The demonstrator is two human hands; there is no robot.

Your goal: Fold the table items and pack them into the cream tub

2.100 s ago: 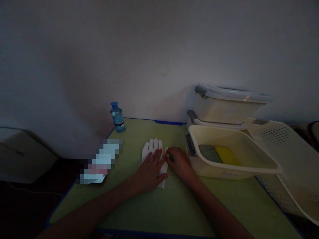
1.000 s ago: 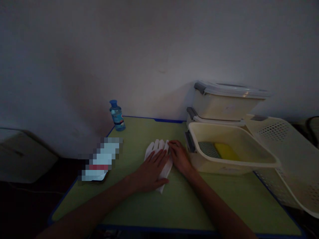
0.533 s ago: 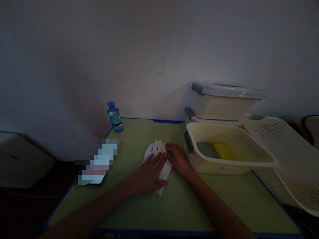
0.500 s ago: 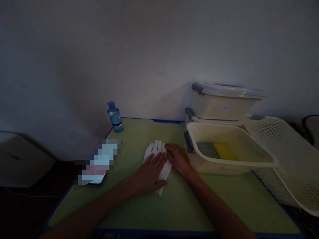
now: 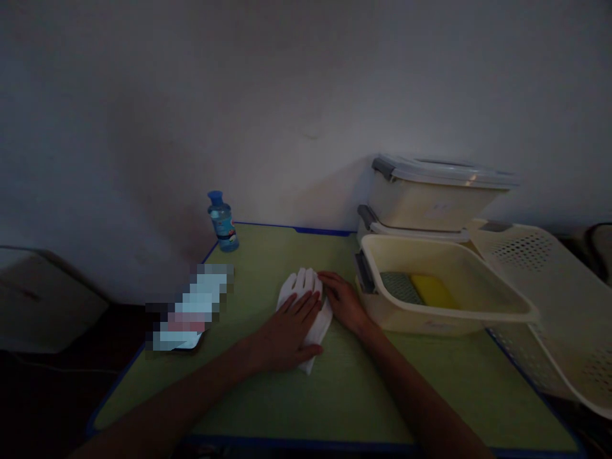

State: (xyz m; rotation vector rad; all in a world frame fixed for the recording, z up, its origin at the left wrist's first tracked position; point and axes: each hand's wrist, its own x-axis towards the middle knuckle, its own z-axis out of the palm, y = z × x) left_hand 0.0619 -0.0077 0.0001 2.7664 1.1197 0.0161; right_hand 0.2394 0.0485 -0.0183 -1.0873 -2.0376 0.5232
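A white glove (image 5: 317,331) lies on the green tabletop, its fingers pointing toward the wall. Across its middle rests my left hand (image 5: 287,331), flat, with the fingers stretched out and the thumb apart near the cuff. My right hand (image 5: 345,305) touches the glove's right edge close to its finger part. Its fingers are slightly bent and apart, with the fingertips against the fabric. Part of the glove is hidden beneath my left hand.
Right of my hands stands an open cream bin (image 5: 497,299) holding a grey-green piece (image 5: 401,288) and a yellow piece (image 5: 434,291). Lidded boxes (image 5: 430,204) are stacked behind, beside a perforated basket (image 5: 564,287). A blue bottle (image 5: 223,223) and a blurred-out phone (image 5: 194,312) are at left.
The whole view has shifted slightly. Both hands keep nearly the same place on the glove, and the glove stays put.
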